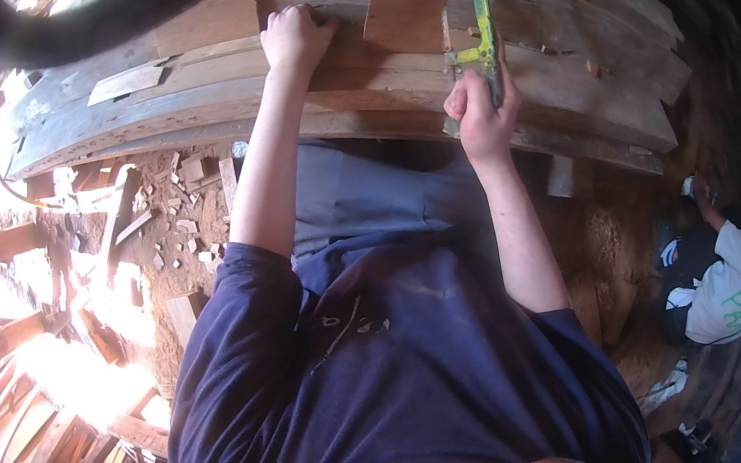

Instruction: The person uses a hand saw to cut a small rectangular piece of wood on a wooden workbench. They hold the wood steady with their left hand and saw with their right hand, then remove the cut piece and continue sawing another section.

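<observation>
My right hand (484, 109) is wrapped round the lower end of a green and yellow saw (480, 1) with a metal frame. A thin strip, seemingly its blade, runs alongside the frame on the left. Just left of that strip, a brown rectangular piece of wood (405, 19) lies on the long planks (212, 87). My left hand (296, 40) rests on the planks with its fingers curled in. What those fingers hold, if anything, is hidden.
A thin pale wood piece (126, 83) and a flat board (206, 18) lie on the planks at left. Wood offcuts (181, 198) litter the ground below. A person (723, 287) in a light shirt is low down at right. A dark curved bar (104, 17) crosses the top left.
</observation>
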A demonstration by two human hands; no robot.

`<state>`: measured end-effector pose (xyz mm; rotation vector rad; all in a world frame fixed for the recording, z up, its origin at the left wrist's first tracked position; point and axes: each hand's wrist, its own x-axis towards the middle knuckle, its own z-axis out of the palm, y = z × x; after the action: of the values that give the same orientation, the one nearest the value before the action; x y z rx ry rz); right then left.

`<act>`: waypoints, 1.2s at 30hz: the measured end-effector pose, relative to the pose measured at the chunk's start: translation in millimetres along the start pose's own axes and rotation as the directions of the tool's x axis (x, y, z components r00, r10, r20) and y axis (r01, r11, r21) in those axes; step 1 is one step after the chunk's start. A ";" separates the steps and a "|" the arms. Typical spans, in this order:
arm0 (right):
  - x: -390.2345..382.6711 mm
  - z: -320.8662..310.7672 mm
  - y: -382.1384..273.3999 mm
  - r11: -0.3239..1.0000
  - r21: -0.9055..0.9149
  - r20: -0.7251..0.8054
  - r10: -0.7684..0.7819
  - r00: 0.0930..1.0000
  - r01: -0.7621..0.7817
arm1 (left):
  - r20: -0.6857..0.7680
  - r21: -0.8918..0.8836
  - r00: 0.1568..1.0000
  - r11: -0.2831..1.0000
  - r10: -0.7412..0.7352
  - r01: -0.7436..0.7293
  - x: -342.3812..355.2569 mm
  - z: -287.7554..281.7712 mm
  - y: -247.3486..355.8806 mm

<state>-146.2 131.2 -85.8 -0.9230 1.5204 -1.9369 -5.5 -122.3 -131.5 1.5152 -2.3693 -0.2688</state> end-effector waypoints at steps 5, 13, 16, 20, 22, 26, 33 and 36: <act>1.5 0.8 -0.9 1.000 0.006 0.007 -0.007 1.000 0.007 | 0.021 0.024 1.000 0.999 0.022 -0.023 0.2 1.6 -2.7; 3.4 0.0 3.3 1.000 0.015 0.011 -0.013 1.000 0.013 | -0.181 -0.141 0.978 0.982 0.102 -0.128 -2.6 4.1 -6.4; 3.9 -1.1 4.0 1.000 0.024 0.030 -0.019 0.999 0.019 | -0.215 -0.160 0.966 0.970 0.145 -0.181 -0.4 7.0 -10.5; 4.9 -2.6 4.7 1.000 0.012 0.035 -0.019 0.999 0.019 | -0.264 -0.174 0.947 0.957 0.184 -0.234 0.8 10.0 -12.5; 5.2 -2.9 5.3 1.000 0.011 0.038 -0.019 0.999 0.019 | -0.320 -0.205 0.931 0.947 0.176 -0.249 0.7 10.2 -12.0; 5.1 -3.0 5.9 1.000 0.006 0.038 -0.014 0.999 0.014 | -0.361 -0.236 0.921 0.941 0.145 -0.241 0.1 9.2 -10.8; 5.3 -3.3 3.5 1.000 -0.015 0.056 -0.023 0.998 0.024 | -0.399 -0.212 0.900 0.938 0.173 -0.274 0.8 10.3 -12.5; 5.1 -2.5 3.3 1.000 -0.009 0.050 -0.020 0.999 0.020 | -0.430 -0.169 0.878 0.936 0.211 -0.307 1.2 11.4 -14.0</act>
<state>-151.5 128.1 -88.3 -0.9870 1.4981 -1.9078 1.7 -129.4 -146.4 1.0106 -2.0876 -0.1425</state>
